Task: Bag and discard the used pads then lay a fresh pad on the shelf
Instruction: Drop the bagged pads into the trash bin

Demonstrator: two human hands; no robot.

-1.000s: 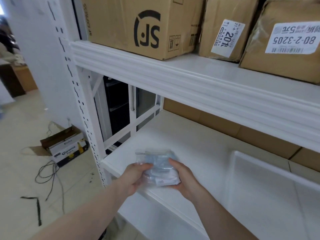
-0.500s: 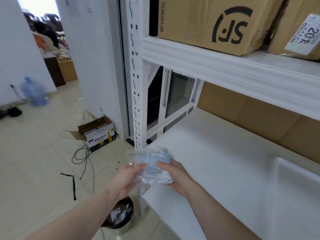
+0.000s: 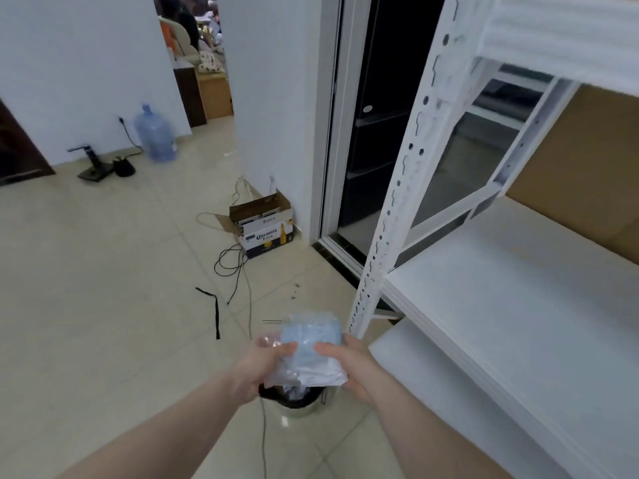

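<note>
A clear plastic bag (image 3: 307,344) stuffed with crumpled blue and white pads is held between both hands. My left hand (image 3: 261,369) grips its left side and my right hand (image 3: 352,366) grips its right side. The bag hangs directly above a small metal bin (image 3: 294,402) with a black liner, standing on the floor; the bag hides most of the bin's mouth. The white shelf (image 3: 501,305) lies to the right, its board bare.
The shelf's perforated white upright (image 3: 390,209) rises just right of the bag. On the tiled floor stand a Corona box (image 3: 264,229), loose black cables (image 3: 231,267) and a water jug (image 3: 154,134). A dark doorway (image 3: 373,133) lies behind the upright.
Both hands carried the bag leftward off the shelf edge and out over the floor bin. The view swung left, away from the cardboard boxes, to the floor.
</note>
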